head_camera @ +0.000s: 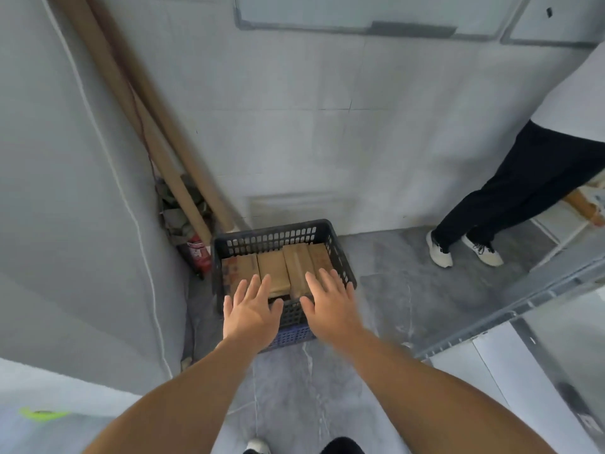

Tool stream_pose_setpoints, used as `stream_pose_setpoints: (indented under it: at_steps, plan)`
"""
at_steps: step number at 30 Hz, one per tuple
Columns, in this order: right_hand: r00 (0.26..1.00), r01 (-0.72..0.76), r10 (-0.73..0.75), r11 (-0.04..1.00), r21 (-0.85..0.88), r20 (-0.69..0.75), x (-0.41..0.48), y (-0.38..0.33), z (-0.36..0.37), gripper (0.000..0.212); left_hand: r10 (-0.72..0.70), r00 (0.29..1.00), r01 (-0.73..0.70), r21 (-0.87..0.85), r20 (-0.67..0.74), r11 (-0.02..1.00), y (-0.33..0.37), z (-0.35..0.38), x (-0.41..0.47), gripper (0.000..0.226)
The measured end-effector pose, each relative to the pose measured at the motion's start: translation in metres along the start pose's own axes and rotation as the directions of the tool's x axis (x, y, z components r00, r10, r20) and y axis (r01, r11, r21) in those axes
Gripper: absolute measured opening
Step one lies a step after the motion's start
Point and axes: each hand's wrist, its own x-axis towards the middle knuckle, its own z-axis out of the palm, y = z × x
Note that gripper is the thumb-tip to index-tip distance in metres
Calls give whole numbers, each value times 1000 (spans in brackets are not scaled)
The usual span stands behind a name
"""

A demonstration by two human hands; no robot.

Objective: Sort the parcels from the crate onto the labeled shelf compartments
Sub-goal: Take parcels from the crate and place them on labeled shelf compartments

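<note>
Pick step is judged underway: left hand point(250, 309) and right hand point(330, 304) are held spread and empty over the crate point(278, 235). A parcel point(273, 268) inside the crate must be gripped next.

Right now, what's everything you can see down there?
crate: one, dark grey, on the floor by the wall
parcels: about four, brown cardboard, inside the crate
cardboard tubes: at least two, brown, leaning in the corner
fire extinguisher: one, red, left of the crate
bystander: one, white top, black trousers, right
shelf frame: one, grey, right
left grip: bare hand, open, over the crate's near edge
right grip: bare hand, open, beside it
</note>
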Motion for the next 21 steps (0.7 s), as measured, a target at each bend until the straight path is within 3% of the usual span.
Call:
stream_pose_setpoints:
  at_steps: [7,14,17,21]
  plan:
    - [991,-68,58,994,80,120,78,30,11,58,-49,995,54,-53,85,997,10,5,82,62]
    - [963,-160,108,967,200,249,176,68,26,56,-296,940,329,-230,168,916,20,27,172,65]
    - [934,-268,163,908,322,317,220,82,41,59,-406,889,457,-361,212,813,28,46,210,64]
    - [858,-472,291,771,428,422,263,105,62,56,-434,859,512,-438,273,739,44,76,252,58]
